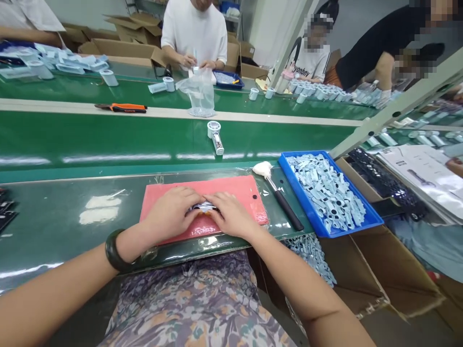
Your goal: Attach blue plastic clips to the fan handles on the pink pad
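A pink mat (pixel 231 190) lies on the green bench in front of me. My left hand (pixel 172 210) and my right hand (pixel 231 214) rest on it side by side, fingers curled and meeting over a small dark and white part (pixel 203 208). Both hands pinch that part, and most of it is hidden under the fingertips. A dark bangle sits on my left wrist.
A blue tray (pixel 376 219) of pale blue parts stands at my right, with a black-handled brush (pixel 282 197) beside it. On the conveyor belt lies a small handheld fan (pixel 216 136). Open cartons stand lower right. Other people work across the belt, near orange-handled pliers (pixel 123 108).
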Demonstrator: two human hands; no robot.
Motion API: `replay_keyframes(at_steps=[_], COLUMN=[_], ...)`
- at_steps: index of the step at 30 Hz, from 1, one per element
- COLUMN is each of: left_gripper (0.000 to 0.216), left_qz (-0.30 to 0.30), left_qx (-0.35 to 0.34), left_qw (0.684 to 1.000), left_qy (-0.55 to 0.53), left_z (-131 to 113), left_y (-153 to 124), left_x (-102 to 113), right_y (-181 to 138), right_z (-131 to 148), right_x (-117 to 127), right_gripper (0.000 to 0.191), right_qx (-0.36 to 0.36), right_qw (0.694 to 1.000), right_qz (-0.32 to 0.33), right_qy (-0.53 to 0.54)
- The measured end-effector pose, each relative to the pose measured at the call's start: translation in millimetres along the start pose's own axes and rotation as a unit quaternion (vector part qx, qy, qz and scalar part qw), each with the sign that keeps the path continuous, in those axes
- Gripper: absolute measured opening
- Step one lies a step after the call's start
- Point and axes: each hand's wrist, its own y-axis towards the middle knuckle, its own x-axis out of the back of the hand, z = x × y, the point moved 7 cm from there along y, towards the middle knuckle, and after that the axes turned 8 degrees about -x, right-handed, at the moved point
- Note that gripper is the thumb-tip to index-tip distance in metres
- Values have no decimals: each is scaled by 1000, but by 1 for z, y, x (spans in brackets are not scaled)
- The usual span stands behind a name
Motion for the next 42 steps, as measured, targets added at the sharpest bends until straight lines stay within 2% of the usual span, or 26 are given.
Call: replay_keyframes(at_steps=[6, 10, 13, 15, 17, 19, 21, 22, 24, 27, 31, 34, 36, 39, 42], left_gripper=[29, 31, 33, 35, 37, 38, 38, 38, 38, 35, 30, 28, 28, 27, 28], left_qz=[-4, -6, -8, -10, -14, -19, -25, -26, -21, 14, 53, 75, 89, 97, 92], left_qx=[3, -31, -56, -69, -70, -54, -25, -7, 32, 86, 134, 147, 152, 157, 145], left_qw=[1000, 999, 998, 995, 991, 990, 993, 994, 994, 990, 984, 982, 980, 979, 981], left_qy=[-3, 14, 40, 72, 112, 129, 114, 105, 100, 110, 102, 93, 91, 92, 92], left_z=[6, 2, 1, 2, 6, 13, 23, 29, 39, 50, 56, 55, 54, 54, 54], left_y=[3, 1, 1, 1, 2, 3, 4, 6, 10, 19, 27, 29, 30, 31, 33], left_x=[1, 6, 8, 8, 9, 10, 13, 14, 14, 11, 7, 7, 7, 8, 7], right_y=[5, 1, 2, 2, 0, -11, -32, -45, -68, -87, -89, -85, -81, -74, -67], right_z=[1, 2, 4, 4, -3, -19, -47, -63, -93, -121, -129, -113, -89, -38, 0], right_x=[2, 7, 6, 7, 17, 36, 59, 68, 80, 86, 90, 86, 82, 84, 80], right_gripper=[38, 44, 42, 38, 36, 37, 41, 44, 46, 37, 33, 36, 42, 42, 43], right_qx=[-13, -14, -11, -14, -29, -83, -190, -255, -359, -406, -396, -359, -316, -185, -79], right_qw=[1000, 1000, 1000, 1000, 998, 985, 948, 924, 882, 866, 874, 901, 925, 952, 949], right_qz=[8, 12, 7, -8, -57, -144, -222, -240, -233, -204, -220, -213, -204, -244, -299], right_qy=[5, 22, 20, 18, -2, -55, -124, -156, -197, -209, -176, -114, -54, 10, -64])
